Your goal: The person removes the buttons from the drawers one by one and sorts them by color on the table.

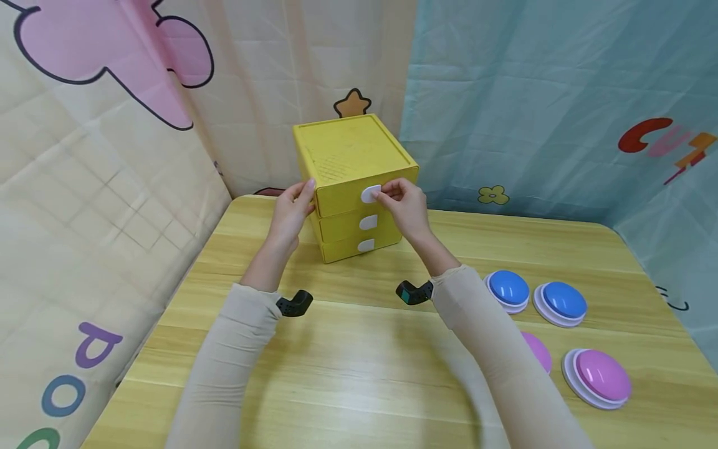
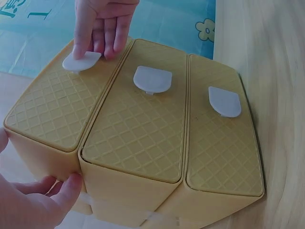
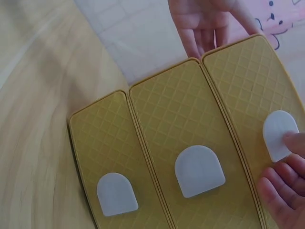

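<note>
A yellow box [image 1: 353,149] with three drawers stands at the back middle of the wooden table [image 1: 359,362]. Each drawer front has a white tab handle. My right hand [image 1: 401,199] pinches the top drawer's handle [image 1: 370,194]. The left wrist view shows its fingers [image 2: 100,28] on that handle [image 2: 81,61], and the right wrist view shows its fingertips [image 3: 281,191] curled at the same handle [image 3: 280,133]. My left hand [image 1: 291,212] lies against the box's left side at top-drawer height with its fingers straight [image 3: 205,24] and its thumb [image 2: 66,188] at the corner. The middle handle [image 1: 368,222] and bottom handle [image 1: 366,245] are untouched.
Two blue dome buttons [image 1: 507,290] [image 1: 563,302] and two purple ones [image 1: 601,376] [image 1: 538,350] lie on the table's right side, one partly behind my right sleeve. Printed cloth walls close in the back, left and right.
</note>
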`<state>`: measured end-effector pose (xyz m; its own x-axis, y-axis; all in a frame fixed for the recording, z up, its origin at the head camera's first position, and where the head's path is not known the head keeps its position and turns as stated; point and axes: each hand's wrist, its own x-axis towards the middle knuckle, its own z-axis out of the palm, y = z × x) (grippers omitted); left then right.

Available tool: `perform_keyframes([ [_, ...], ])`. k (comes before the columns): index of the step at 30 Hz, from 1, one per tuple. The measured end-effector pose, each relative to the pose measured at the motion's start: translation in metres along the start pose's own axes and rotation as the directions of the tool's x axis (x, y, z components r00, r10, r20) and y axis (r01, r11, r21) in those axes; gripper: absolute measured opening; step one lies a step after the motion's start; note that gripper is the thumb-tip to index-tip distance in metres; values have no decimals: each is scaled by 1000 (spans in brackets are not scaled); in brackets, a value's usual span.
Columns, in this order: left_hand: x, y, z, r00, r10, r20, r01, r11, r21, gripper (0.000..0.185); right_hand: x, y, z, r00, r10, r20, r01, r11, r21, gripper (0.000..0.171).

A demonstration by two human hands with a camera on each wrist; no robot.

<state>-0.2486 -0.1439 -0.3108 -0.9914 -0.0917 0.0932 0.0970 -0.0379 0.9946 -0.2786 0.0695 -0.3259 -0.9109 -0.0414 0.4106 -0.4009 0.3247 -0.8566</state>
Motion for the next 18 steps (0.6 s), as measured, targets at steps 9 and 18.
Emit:
perform_keyframes([
  [9, -9, -3, -6, 980, 187, 64, -195, 965, 173, 57, -23, 5, -42, 980, -105, 170, 137, 972, -189, 36],
  [18, -36, 0, 3, 630, 653, 420, -739, 338, 582, 57, -58, 11, -101, 924, -127, 360, 294, 838, -459, 60],
])
